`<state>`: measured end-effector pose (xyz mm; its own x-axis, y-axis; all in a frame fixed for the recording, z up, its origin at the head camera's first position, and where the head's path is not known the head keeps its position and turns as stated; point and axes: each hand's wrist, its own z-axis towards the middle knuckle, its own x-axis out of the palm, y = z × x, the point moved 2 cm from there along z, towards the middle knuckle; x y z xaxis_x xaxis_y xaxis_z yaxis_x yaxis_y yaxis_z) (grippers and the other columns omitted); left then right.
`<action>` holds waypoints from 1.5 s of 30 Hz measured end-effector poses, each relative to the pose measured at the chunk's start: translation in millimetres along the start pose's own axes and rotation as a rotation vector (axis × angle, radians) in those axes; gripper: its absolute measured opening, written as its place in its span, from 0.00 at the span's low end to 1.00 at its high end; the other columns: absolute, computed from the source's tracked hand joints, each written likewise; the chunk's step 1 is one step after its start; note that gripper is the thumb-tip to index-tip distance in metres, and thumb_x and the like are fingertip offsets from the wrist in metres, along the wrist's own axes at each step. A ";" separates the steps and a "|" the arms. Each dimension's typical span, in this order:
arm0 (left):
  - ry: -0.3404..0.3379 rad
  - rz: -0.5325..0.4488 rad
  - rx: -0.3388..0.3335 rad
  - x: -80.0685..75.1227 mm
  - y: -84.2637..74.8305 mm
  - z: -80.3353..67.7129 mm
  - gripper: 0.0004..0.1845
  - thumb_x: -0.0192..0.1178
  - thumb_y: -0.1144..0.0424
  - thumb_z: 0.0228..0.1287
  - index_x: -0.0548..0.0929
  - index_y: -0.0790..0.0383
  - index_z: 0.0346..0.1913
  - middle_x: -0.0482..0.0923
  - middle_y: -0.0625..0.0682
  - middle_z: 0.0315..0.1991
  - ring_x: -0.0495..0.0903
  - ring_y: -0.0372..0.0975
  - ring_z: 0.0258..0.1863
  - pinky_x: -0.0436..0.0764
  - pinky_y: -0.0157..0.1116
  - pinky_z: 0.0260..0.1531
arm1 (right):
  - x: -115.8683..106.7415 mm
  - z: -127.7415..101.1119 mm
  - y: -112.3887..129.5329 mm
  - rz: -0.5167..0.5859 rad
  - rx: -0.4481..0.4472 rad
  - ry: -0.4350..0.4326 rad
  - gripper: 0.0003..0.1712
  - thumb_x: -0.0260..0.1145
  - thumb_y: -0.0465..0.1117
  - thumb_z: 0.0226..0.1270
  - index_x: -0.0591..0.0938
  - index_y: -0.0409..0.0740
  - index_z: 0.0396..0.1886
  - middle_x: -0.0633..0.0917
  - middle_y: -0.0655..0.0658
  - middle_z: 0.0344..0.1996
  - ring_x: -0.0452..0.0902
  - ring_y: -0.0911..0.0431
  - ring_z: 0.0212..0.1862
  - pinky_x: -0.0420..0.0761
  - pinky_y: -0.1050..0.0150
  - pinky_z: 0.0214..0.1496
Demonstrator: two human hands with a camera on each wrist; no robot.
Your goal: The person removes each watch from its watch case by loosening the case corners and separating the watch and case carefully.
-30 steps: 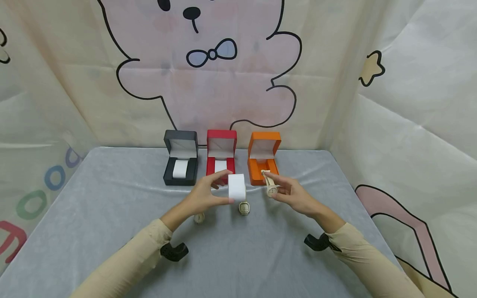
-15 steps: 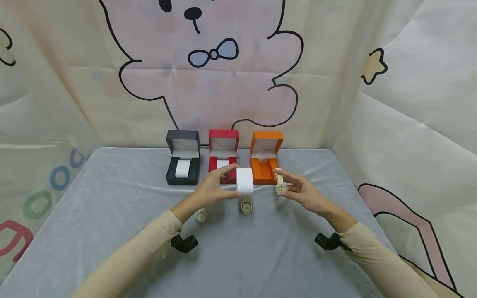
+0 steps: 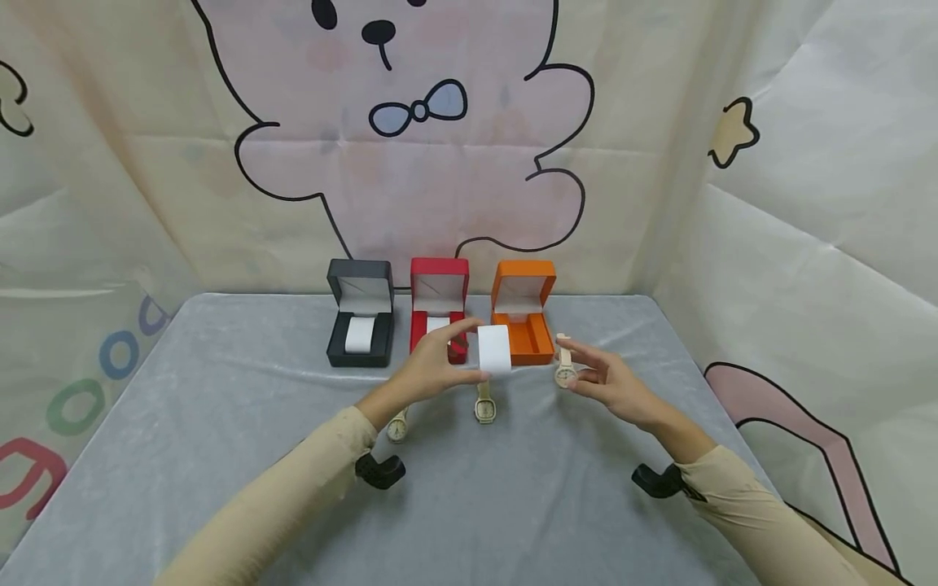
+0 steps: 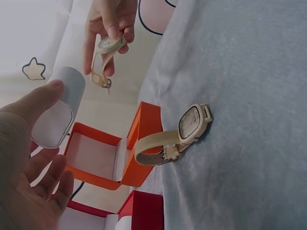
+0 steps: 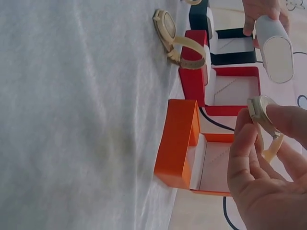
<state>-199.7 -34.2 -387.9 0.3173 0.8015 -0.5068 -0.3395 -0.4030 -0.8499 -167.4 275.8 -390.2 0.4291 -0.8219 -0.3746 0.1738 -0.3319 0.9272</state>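
Note:
My left hand [image 3: 431,368] pinches a white watch cushion [image 3: 494,350] between thumb and fingers, raised in front of the orange watch box [image 3: 523,270]. That box has its lid up and no cushion inside. To the right, my right hand [image 3: 614,389] holds a cream wristwatch [image 3: 565,376] by its case, and in the left wrist view its buckled strap [image 4: 96,67] hangs as a loop. A second watch [image 3: 485,410] with a squarish case lies on the cloth below the cushion. Near my left wrist lies a third, round watch [image 3: 397,429], partly covered by the arm.
A red watch box [image 3: 440,267] and a dark grey one [image 3: 361,268] stand open left of the orange box, each with a white cushion [image 3: 359,334] inside. Grey cloth [image 3: 557,505] covers the table, and a printed curtain [image 3: 469,179] hangs behind.
Both hands have shifted right, the left with the cushion and the right with its watch. The watch has moved from in front of the orange box to its right side.

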 end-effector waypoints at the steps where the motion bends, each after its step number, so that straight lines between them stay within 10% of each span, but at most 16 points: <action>1: -0.002 0.001 0.001 0.8 0.3 1.1 0.41 0.79 0.56 0.52 0.73 0.51 0.70 0.80 0.53 0.53 0.80 0.46 0.49 0.84 0.38 0.44 | -1.0 -0.9 -1.0 0.001 0.003 -0.002 0.38 0.63 0.31 0.72 0.61 0.39 0.79 0.59 0.31 0.78 0.82 0.63 0.53 0.82 0.73 0.53; 13: -0.024 0.001 0.028 6.9 3.1 13.5 0.39 0.80 0.56 0.50 0.76 0.51 0.67 0.80 0.51 0.56 0.78 0.45 0.50 0.85 0.50 0.49 | -12.1 -9.3 -10.0 -0.013 0.014 0.018 0.38 0.62 0.29 0.72 0.60 0.36 0.78 0.68 0.28 0.70 0.85 0.62 0.50 0.85 0.69 0.48; 45: 0.010 0.039 -0.035 12.6 -0.9 38.9 0.42 0.79 0.56 0.51 0.73 0.53 0.71 0.79 0.51 0.61 0.78 0.44 0.54 0.82 0.43 0.51 | -18.5 -7.9 -25.5 0.039 0.050 0.047 0.41 0.66 0.30 0.70 0.61 0.40 0.79 0.62 0.24 0.73 0.84 0.63 0.52 0.87 0.64 0.48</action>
<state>-229.8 -6.6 -387.9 0.3135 0.7807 -0.5406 -0.3206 -0.4489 -0.8341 -172.8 303.1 -406.9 0.4760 -0.8123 -0.3370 0.1121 -0.3241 0.9394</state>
